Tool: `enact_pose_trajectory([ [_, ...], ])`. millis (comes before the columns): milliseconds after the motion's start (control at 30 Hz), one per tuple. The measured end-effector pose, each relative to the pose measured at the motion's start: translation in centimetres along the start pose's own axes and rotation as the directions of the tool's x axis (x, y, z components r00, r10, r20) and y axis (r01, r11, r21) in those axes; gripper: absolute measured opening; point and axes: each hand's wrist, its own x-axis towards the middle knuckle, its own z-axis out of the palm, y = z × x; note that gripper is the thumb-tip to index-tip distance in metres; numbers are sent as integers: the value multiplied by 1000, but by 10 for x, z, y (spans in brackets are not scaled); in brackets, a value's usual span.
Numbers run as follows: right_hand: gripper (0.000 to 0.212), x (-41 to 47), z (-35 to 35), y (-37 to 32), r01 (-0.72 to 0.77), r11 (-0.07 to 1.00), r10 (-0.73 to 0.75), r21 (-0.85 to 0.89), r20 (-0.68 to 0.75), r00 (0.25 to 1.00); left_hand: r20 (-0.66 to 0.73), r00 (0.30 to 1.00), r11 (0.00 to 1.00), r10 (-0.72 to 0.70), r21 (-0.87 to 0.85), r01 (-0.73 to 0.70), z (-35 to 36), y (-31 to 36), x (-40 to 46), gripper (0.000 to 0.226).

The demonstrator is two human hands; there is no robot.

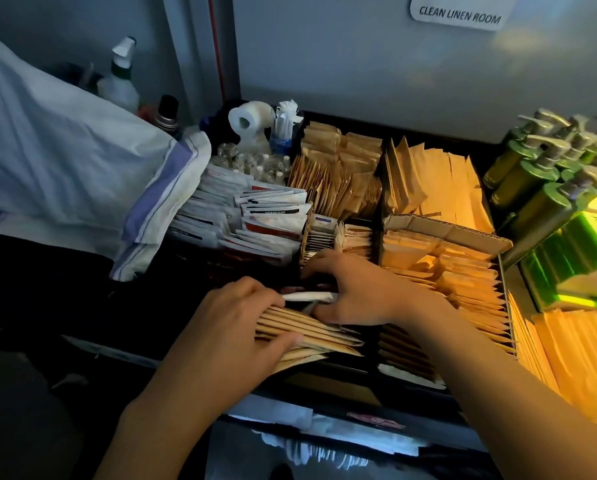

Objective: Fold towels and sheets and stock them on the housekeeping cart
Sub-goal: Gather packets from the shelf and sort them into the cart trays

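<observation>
My left hand grips a stack of tan paper packets at the front of the housekeeping cart's top tray. My right hand rests just beyond, its fingers spread over a white packet and the dark compartment beneath it; whether it grips the packet is unclear. A white folded cloth with blue stripes lies at the left, draped over the cart's edge. More white linen shows on the shelf under the tray.
Tray compartments hold brown packets, yellow-lit packets and white sachets. Green pump bottles stand at the right. A toilet roll and a spray bottle sit at the back. A door behind bears a "CLEAN LINEN ROOM" sign.
</observation>
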Motion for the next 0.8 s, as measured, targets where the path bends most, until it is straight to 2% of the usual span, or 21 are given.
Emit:
enact_pose_trajectory([
  [67, 54, -8, -8, 3, -10, 991, 9, 133, 10, 1000, 32, 999, 1000, 12, -27, -12, 16, 0, -1, 60],
  [133, 49, -18, -15, 8, -26, 972, 34, 232, -30, 999, 7, 999, 998, 32, -56, -31, 31, 1, 0, 60],
  [200, 40, -26, -17, 13, -37, 978, 54, 204, -79, 995, -77, 996, 993, 43, -111, -51, 40, 1, 3, 54],
  [300, 20, -30, -6, 10, -28, 991, 43, 128, -115, 992, -213, 976, 975, 39, -204, -84, 48, 1, 9, 31],
  [333, 19, -28, 0, 7, -15, 994, 29, 108, -129, 991, -237, 971, 971, 40, -221, -94, 49, 1, 11, 25],
  [467, 37, -19, 21, -2, 22, 999, -16, 50, -111, 994, -275, 957, 973, 86, -182, -140, 52, -5, 10, 19],
  [600, 32, -21, 13, 1, 38, 996, -28, 75, -128, 991, -344, 934, 984, 97, -107, -141, 48, -11, 2, 27],
  [700, 58, -33, -3, 8, 49, 999, -48, -1, -150, 987, -378, 919, 979, 110, -119, -166, 42, -12, -5, 32],
  [800, 70, -43, -18, 12, 2, 1000, -5, -22, -135, 991, -411, 903, 974, 123, -124, -188, 36, -14, -10, 28],
])
